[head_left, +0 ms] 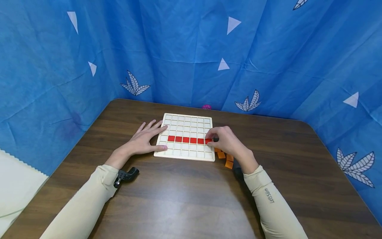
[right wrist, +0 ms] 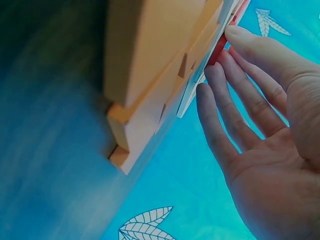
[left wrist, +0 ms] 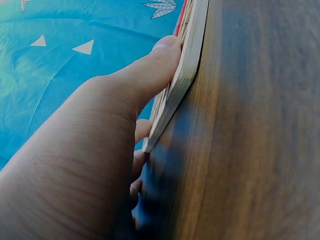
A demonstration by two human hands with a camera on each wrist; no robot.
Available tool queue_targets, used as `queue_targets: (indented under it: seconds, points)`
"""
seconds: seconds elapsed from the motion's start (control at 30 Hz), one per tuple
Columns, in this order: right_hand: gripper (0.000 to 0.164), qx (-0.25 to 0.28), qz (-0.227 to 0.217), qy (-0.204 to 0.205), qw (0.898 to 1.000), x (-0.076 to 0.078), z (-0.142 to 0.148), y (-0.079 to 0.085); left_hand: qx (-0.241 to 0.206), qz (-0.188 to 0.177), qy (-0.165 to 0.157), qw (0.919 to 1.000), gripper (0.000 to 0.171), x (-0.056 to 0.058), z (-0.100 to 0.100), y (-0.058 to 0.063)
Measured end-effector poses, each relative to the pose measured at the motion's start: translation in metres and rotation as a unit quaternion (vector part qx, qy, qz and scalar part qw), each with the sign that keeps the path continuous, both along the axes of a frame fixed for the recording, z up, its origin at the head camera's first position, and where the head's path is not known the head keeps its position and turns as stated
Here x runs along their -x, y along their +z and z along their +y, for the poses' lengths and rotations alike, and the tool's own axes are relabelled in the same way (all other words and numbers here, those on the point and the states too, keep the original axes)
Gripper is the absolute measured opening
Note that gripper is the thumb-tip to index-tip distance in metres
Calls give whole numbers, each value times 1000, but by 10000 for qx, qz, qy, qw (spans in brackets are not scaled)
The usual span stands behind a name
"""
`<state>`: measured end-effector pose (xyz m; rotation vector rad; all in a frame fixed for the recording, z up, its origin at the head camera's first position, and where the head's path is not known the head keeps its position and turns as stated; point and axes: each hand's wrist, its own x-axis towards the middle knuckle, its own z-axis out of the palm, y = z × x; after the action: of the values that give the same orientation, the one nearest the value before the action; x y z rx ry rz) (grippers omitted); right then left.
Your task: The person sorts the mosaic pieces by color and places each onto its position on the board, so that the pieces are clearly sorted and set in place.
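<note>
A pale wooden grid board (head_left: 185,158) lies on the table, with a row of several red square tiles (head_left: 186,139) across its lower middle. My left hand (head_left: 144,138) rests at the board's left edge, fingers spread. In the left wrist view its thumb (left wrist: 162,57) lies along the board's rim. At the right end of the red row, my right hand (head_left: 225,140) pinches a red tile (right wrist: 218,50) between thumb and fingertips, close over the board. The right fingers partly cover that tile in the head view.
Several orange tiles (head_left: 229,164) lie loose just off the board's lower right corner, beneath the right wrist. The brown wooden table (head_left: 173,196) runs back to a blue patterned curtain (head_left: 191,49). A dark wrist mount (head_left: 126,176) is on the left wrist.
</note>
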<state>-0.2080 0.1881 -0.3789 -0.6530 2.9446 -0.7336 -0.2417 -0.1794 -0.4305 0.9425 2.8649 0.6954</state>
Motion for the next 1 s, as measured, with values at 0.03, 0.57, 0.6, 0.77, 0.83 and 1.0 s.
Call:
queue_targets:
  seconds: [0.03, 0.57, 0.6, 0.77, 0.83, 1.0]
  points:
    - [20, 5, 14, -9, 10000, 0, 0, 0, 2, 10, -2, 10000, 97, 0, 0, 0]
    - [21, -38, 62, -105, 9999, -4, -2, 1, -16, 16, -7, 10000, 97, -1, 0, 0]
    - [21, -14, 51, -123, 9999, -5, 0, 1, -18, 16, -5, 10000, 97, -1, 0, 0]
    - [23, 153, -21, -246, 9996, -9, 12, 4, -11, 13, 10, 10000, 97, -1, 0, 0]
    - [23, 185, -22, -300, 9994, -12, 20, 4, -15, 9, 16, 10000, 97, -1, 0, 0]
    - [24, 154, 25, -392, 9991, -19, 42, 5, -29, -21, 12, 10000, 97, -2, 0, 0]
